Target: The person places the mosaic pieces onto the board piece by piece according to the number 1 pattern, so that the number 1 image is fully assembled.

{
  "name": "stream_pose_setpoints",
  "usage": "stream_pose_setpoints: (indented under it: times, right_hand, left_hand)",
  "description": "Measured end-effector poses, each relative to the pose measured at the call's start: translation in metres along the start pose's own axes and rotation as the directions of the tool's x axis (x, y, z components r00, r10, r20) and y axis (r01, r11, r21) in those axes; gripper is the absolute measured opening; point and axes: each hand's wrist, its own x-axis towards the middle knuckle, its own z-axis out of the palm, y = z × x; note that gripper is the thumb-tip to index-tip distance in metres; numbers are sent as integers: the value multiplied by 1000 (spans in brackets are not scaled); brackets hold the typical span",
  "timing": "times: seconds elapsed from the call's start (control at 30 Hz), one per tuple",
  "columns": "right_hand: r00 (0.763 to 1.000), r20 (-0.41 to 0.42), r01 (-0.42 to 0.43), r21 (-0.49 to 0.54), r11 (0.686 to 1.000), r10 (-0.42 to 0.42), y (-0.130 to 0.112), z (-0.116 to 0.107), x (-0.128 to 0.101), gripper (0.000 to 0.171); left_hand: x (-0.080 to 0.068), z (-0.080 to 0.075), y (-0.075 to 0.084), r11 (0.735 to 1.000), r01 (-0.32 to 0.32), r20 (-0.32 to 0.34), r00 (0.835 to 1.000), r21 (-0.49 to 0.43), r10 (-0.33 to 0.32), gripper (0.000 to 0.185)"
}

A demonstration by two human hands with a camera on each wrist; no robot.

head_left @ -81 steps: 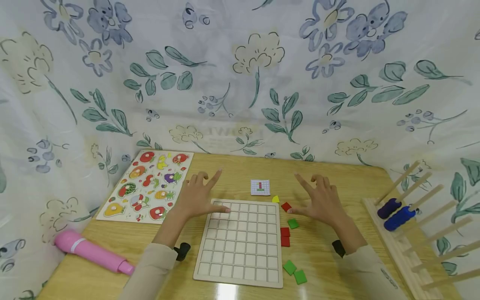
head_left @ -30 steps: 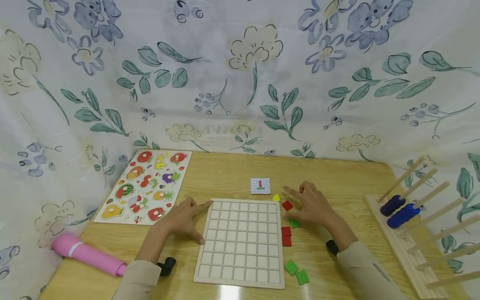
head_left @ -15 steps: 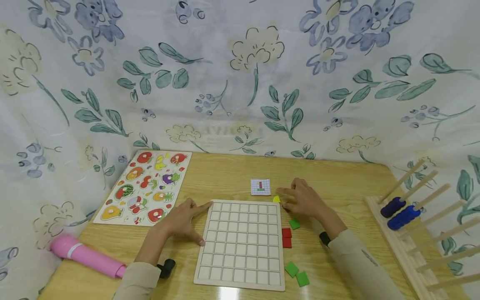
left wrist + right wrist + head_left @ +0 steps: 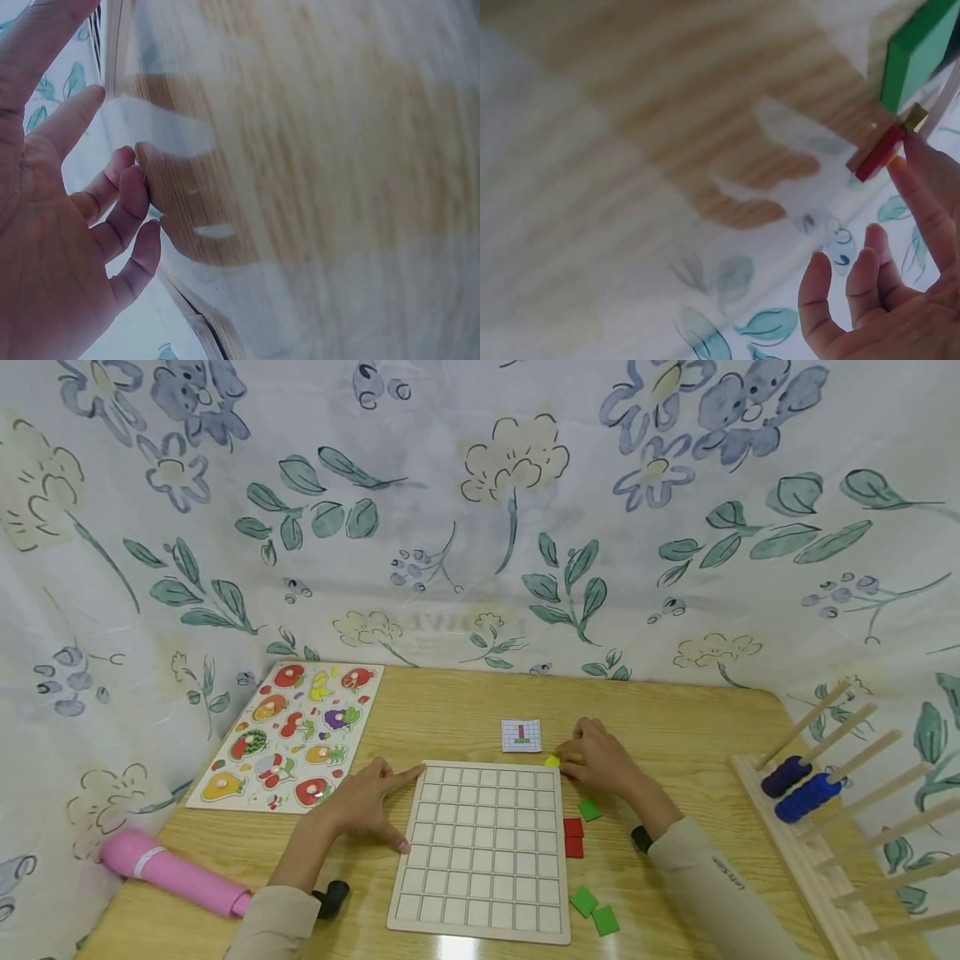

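The left hand [image 4: 365,802] is laid flat on the table [image 4: 450,710] with fingers spread, its index fingertip and thumb touching the left edge of the wooden grid board [image 4: 483,847]. The right hand [image 4: 596,760] is curled just off the board's top right corner, and a red tile [image 4: 880,153] is touched by its fingertips in the right wrist view; whether it is pinched cannot be told. A yellow piece [image 4: 552,761] lies beside those fingers. 1 green tile [image 4: 588,809] and 2 red tiles [image 4: 573,837] are seen nearer.
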Motion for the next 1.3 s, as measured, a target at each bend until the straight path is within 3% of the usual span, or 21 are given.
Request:
stream_pose_setpoints:
  times: [0.17, 0.37, 0.7, 1.3]
  right_hand:
    - [1000, -21, -1, 27, 1000, 2, -2, 1, 0, 20]
    - [1000, -11, -6, -23, 1000, 6, 2, 0, -1, 19]
    - [999, -5, 41, -30, 999, -41, -6, 0, -3, 28]
    - [996, -80, 33, -90, 995, -40, -10, 6, -3, 24]
  left_hand:
    - [1, 3, -3, 1000, 11, 5, 1000, -4, -11, 118]
    - [0, 5, -5, 1000, -6, -7, 1000, -2, 6, 117]
    - [-5, 2, -2, 999, 25, 5, 1000, 22, -25, 117]
    - [-6, -1, -2, 997, 61, 26, 998, 48, -62, 117]
